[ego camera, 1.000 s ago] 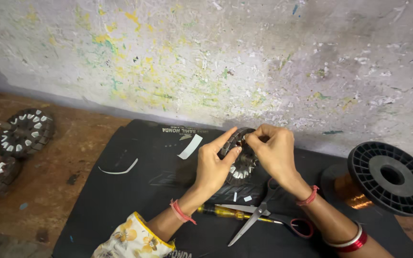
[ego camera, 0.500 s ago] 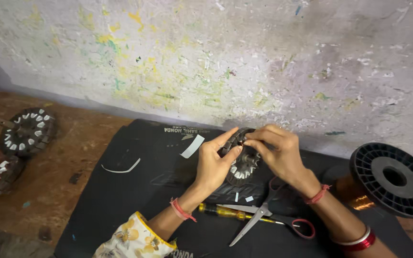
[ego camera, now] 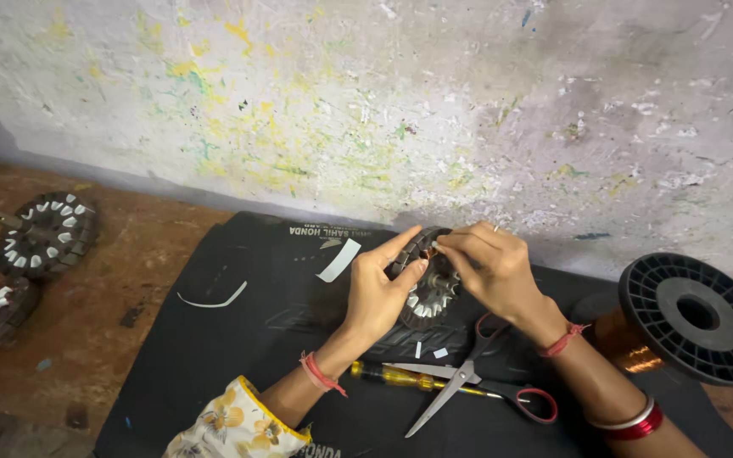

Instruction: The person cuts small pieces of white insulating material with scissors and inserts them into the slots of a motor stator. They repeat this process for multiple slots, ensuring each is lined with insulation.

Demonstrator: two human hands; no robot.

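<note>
Since the earlier frames the view has drifted a little to the right and both hands have shifted slightly rightward with it; the grip on the part looks unchanged, and the loose things on the mat lie where they lay.

The black mat (ego camera: 214, 356) serves as the landmark. Behind it rises the paint-flecked wall (ego camera: 366, 102); off its right edge stands a black spool of copper wire (ego camera: 689, 318); off its left edge, on the wooden bench (ego camera: 86, 288), lie two more wound stators (ego camera: 44, 236), the lower one partly cut off by the frame.

Over the middle of the mat both hands hold a round stator core (ego camera: 430, 284) tilted on edge. The left hand (ego camera: 375, 297) cups it from the left, thumb and forefinger clamped on its rim. The right hand (ego camera: 494, 271) has its fingertips pinched together at the top rim, on something too small to make out, perhaps wire or an insulation slip.

The step looks like seating something into a top slot; the next move would call for a steady left hold and a fine push.

Nearer the person on the mat lie scissors (ego camera: 468, 386) across a yellow-handled screwdriver (ego camera: 392, 376); white paper strips (ego camera: 338, 260) lie toward the mat's far left.
</note>
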